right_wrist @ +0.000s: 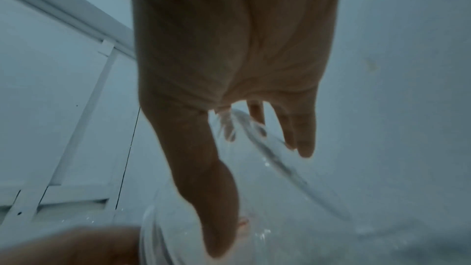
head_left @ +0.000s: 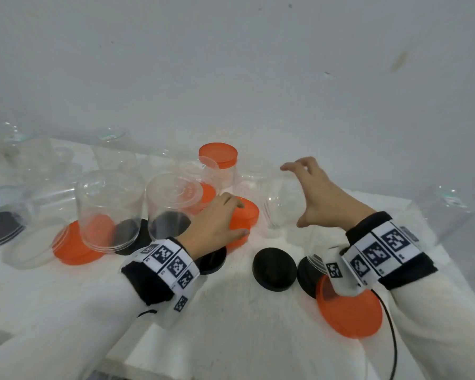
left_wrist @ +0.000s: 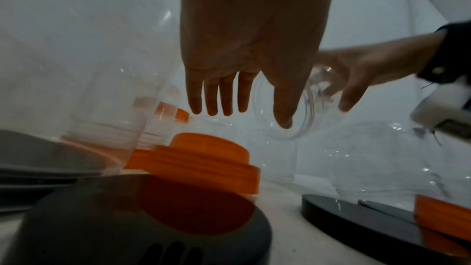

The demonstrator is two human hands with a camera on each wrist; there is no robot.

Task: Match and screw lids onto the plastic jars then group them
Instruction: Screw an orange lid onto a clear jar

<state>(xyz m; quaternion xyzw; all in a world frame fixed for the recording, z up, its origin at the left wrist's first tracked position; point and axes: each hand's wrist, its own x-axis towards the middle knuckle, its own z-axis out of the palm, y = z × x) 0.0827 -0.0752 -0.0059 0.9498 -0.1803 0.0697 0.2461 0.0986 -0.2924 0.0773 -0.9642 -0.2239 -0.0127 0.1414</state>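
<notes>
nearest the person, an orange lid [head_left: 348,311] and two black lids [head_left: 274,268] are seen lying loose on the white table [head_left: 244,325], matched to nothing. further in, the left hand [head_left: 217,220] is spread flat, fingers straight, over a stack of orange lids [head_left: 244,215]; from the left wrist view nothing is seen gripped. beside it the right hand [head_left: 316,187] is opened wide around a clear jar [head_left: 283,204], tilted and lidless; whether it is touched cannot be told. to the left, several open jars [head_left: 110,209] stand among loose lids. at the back, one capped jar [head_left: 218,165] is seen. most matching, screwing and grouping is judged left to do.
</notes>
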